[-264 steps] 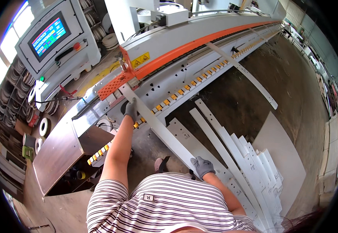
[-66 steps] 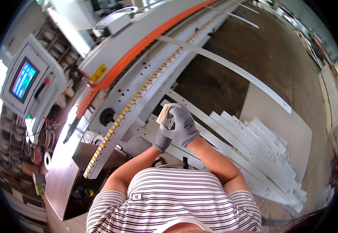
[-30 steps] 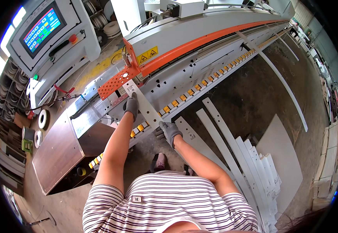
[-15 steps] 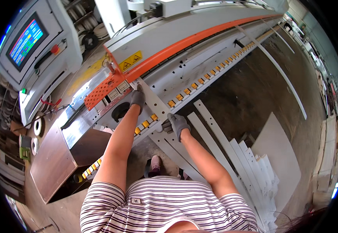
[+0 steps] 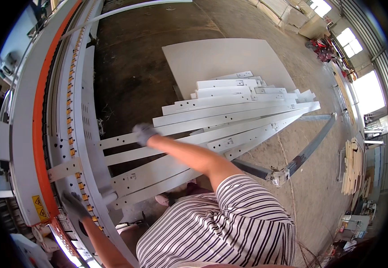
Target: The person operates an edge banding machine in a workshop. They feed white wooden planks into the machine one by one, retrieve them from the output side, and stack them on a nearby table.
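Note:
My left hand (image 5: 74, 206), in a grey glove, rests with its fingers stretched out on the bed of a long edge-banding-style machine (image 5: 22, 134). Just beyond it, a short white strip with drilled holes (image 5: 64, 169) lies across the bed, its far end under the orange edge. My right hand (image 5: 145, 133), also gloved in grey, is smeared by motion over the left ends of long white panel strips (image 5: 189, 123). Whether it touches one of them cannot be made out. Wider drilled white strips (image 5: 158, 176) lie nearer my body.
Yellow rollers (image 5: 70, 111) line the machine's bed. Behind the fanned strips lies a large pale board (image 5: 229, 56). A dark metal frame (image 5: 312, 143) stands on the floor to the right. One long thin strip (image 5: 145, 8) reaches out from the machine at the top.
My view has swung to the right. My right hand has left the short strip and moved out over the long strips. My left hand now lies beside the short strip instead of on it.

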`<action>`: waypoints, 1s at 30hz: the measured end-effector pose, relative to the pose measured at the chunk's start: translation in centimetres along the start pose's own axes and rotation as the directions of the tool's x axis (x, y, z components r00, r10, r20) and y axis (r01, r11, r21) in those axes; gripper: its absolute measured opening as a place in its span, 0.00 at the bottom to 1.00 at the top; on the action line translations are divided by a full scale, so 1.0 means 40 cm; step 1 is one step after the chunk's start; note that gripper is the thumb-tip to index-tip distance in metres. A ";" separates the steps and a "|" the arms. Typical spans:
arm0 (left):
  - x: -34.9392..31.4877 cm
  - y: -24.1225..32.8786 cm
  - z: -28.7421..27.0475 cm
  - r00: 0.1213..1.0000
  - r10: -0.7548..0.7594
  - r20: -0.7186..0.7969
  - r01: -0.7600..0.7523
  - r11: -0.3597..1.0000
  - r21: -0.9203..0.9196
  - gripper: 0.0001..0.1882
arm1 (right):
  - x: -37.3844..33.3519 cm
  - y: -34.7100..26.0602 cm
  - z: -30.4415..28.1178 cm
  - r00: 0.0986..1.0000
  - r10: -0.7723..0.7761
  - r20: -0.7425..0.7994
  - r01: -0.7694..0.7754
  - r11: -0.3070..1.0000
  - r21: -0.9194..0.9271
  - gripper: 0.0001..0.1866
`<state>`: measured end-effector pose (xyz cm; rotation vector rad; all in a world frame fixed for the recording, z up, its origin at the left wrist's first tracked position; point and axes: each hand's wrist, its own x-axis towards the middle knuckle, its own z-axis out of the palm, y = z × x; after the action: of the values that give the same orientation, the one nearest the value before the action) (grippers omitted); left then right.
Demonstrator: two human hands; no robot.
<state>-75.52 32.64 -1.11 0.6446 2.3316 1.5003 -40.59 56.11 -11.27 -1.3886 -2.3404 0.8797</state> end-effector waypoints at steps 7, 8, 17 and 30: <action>-0.373 -0.175 -0.046 0.944 0.103 0.313 -0.131 0.989 0.071 0.11 | -0.007 0.379 -0.307 0.942 0.319 -0.109 -0.308 0.684 -0.661 0.27; -0.376 -0.281 -0.072 0.907 0.072 0.416 -0.114 0.990 0.078 0.11 | 0.000 0.416 -0.308 0.945 0.301 -0.130 -0.300 0.634 -0.713 0.30; -0.560 -0.320 -0.113 0.853 -0.161 0.497 -0.061 0.914 0.401 0.07 | 0.000 0.564 -0.502 0.836 0.539 -0.104 -0.451 0.567 -0.689 0.34; -0.557 -0.429 -0.118 0.784 -0.178 0.594 -0.108 0.904 0.414 0.06 | -0.085 0.506 -0.537 0.908 0.378 0.179 -0.088 0.591 -0.802 0.38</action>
<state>-62.26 11.34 -14.69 1.0132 2.0980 0.5818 -13.70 68.00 -7.13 -2.0474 -3.0451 0.0608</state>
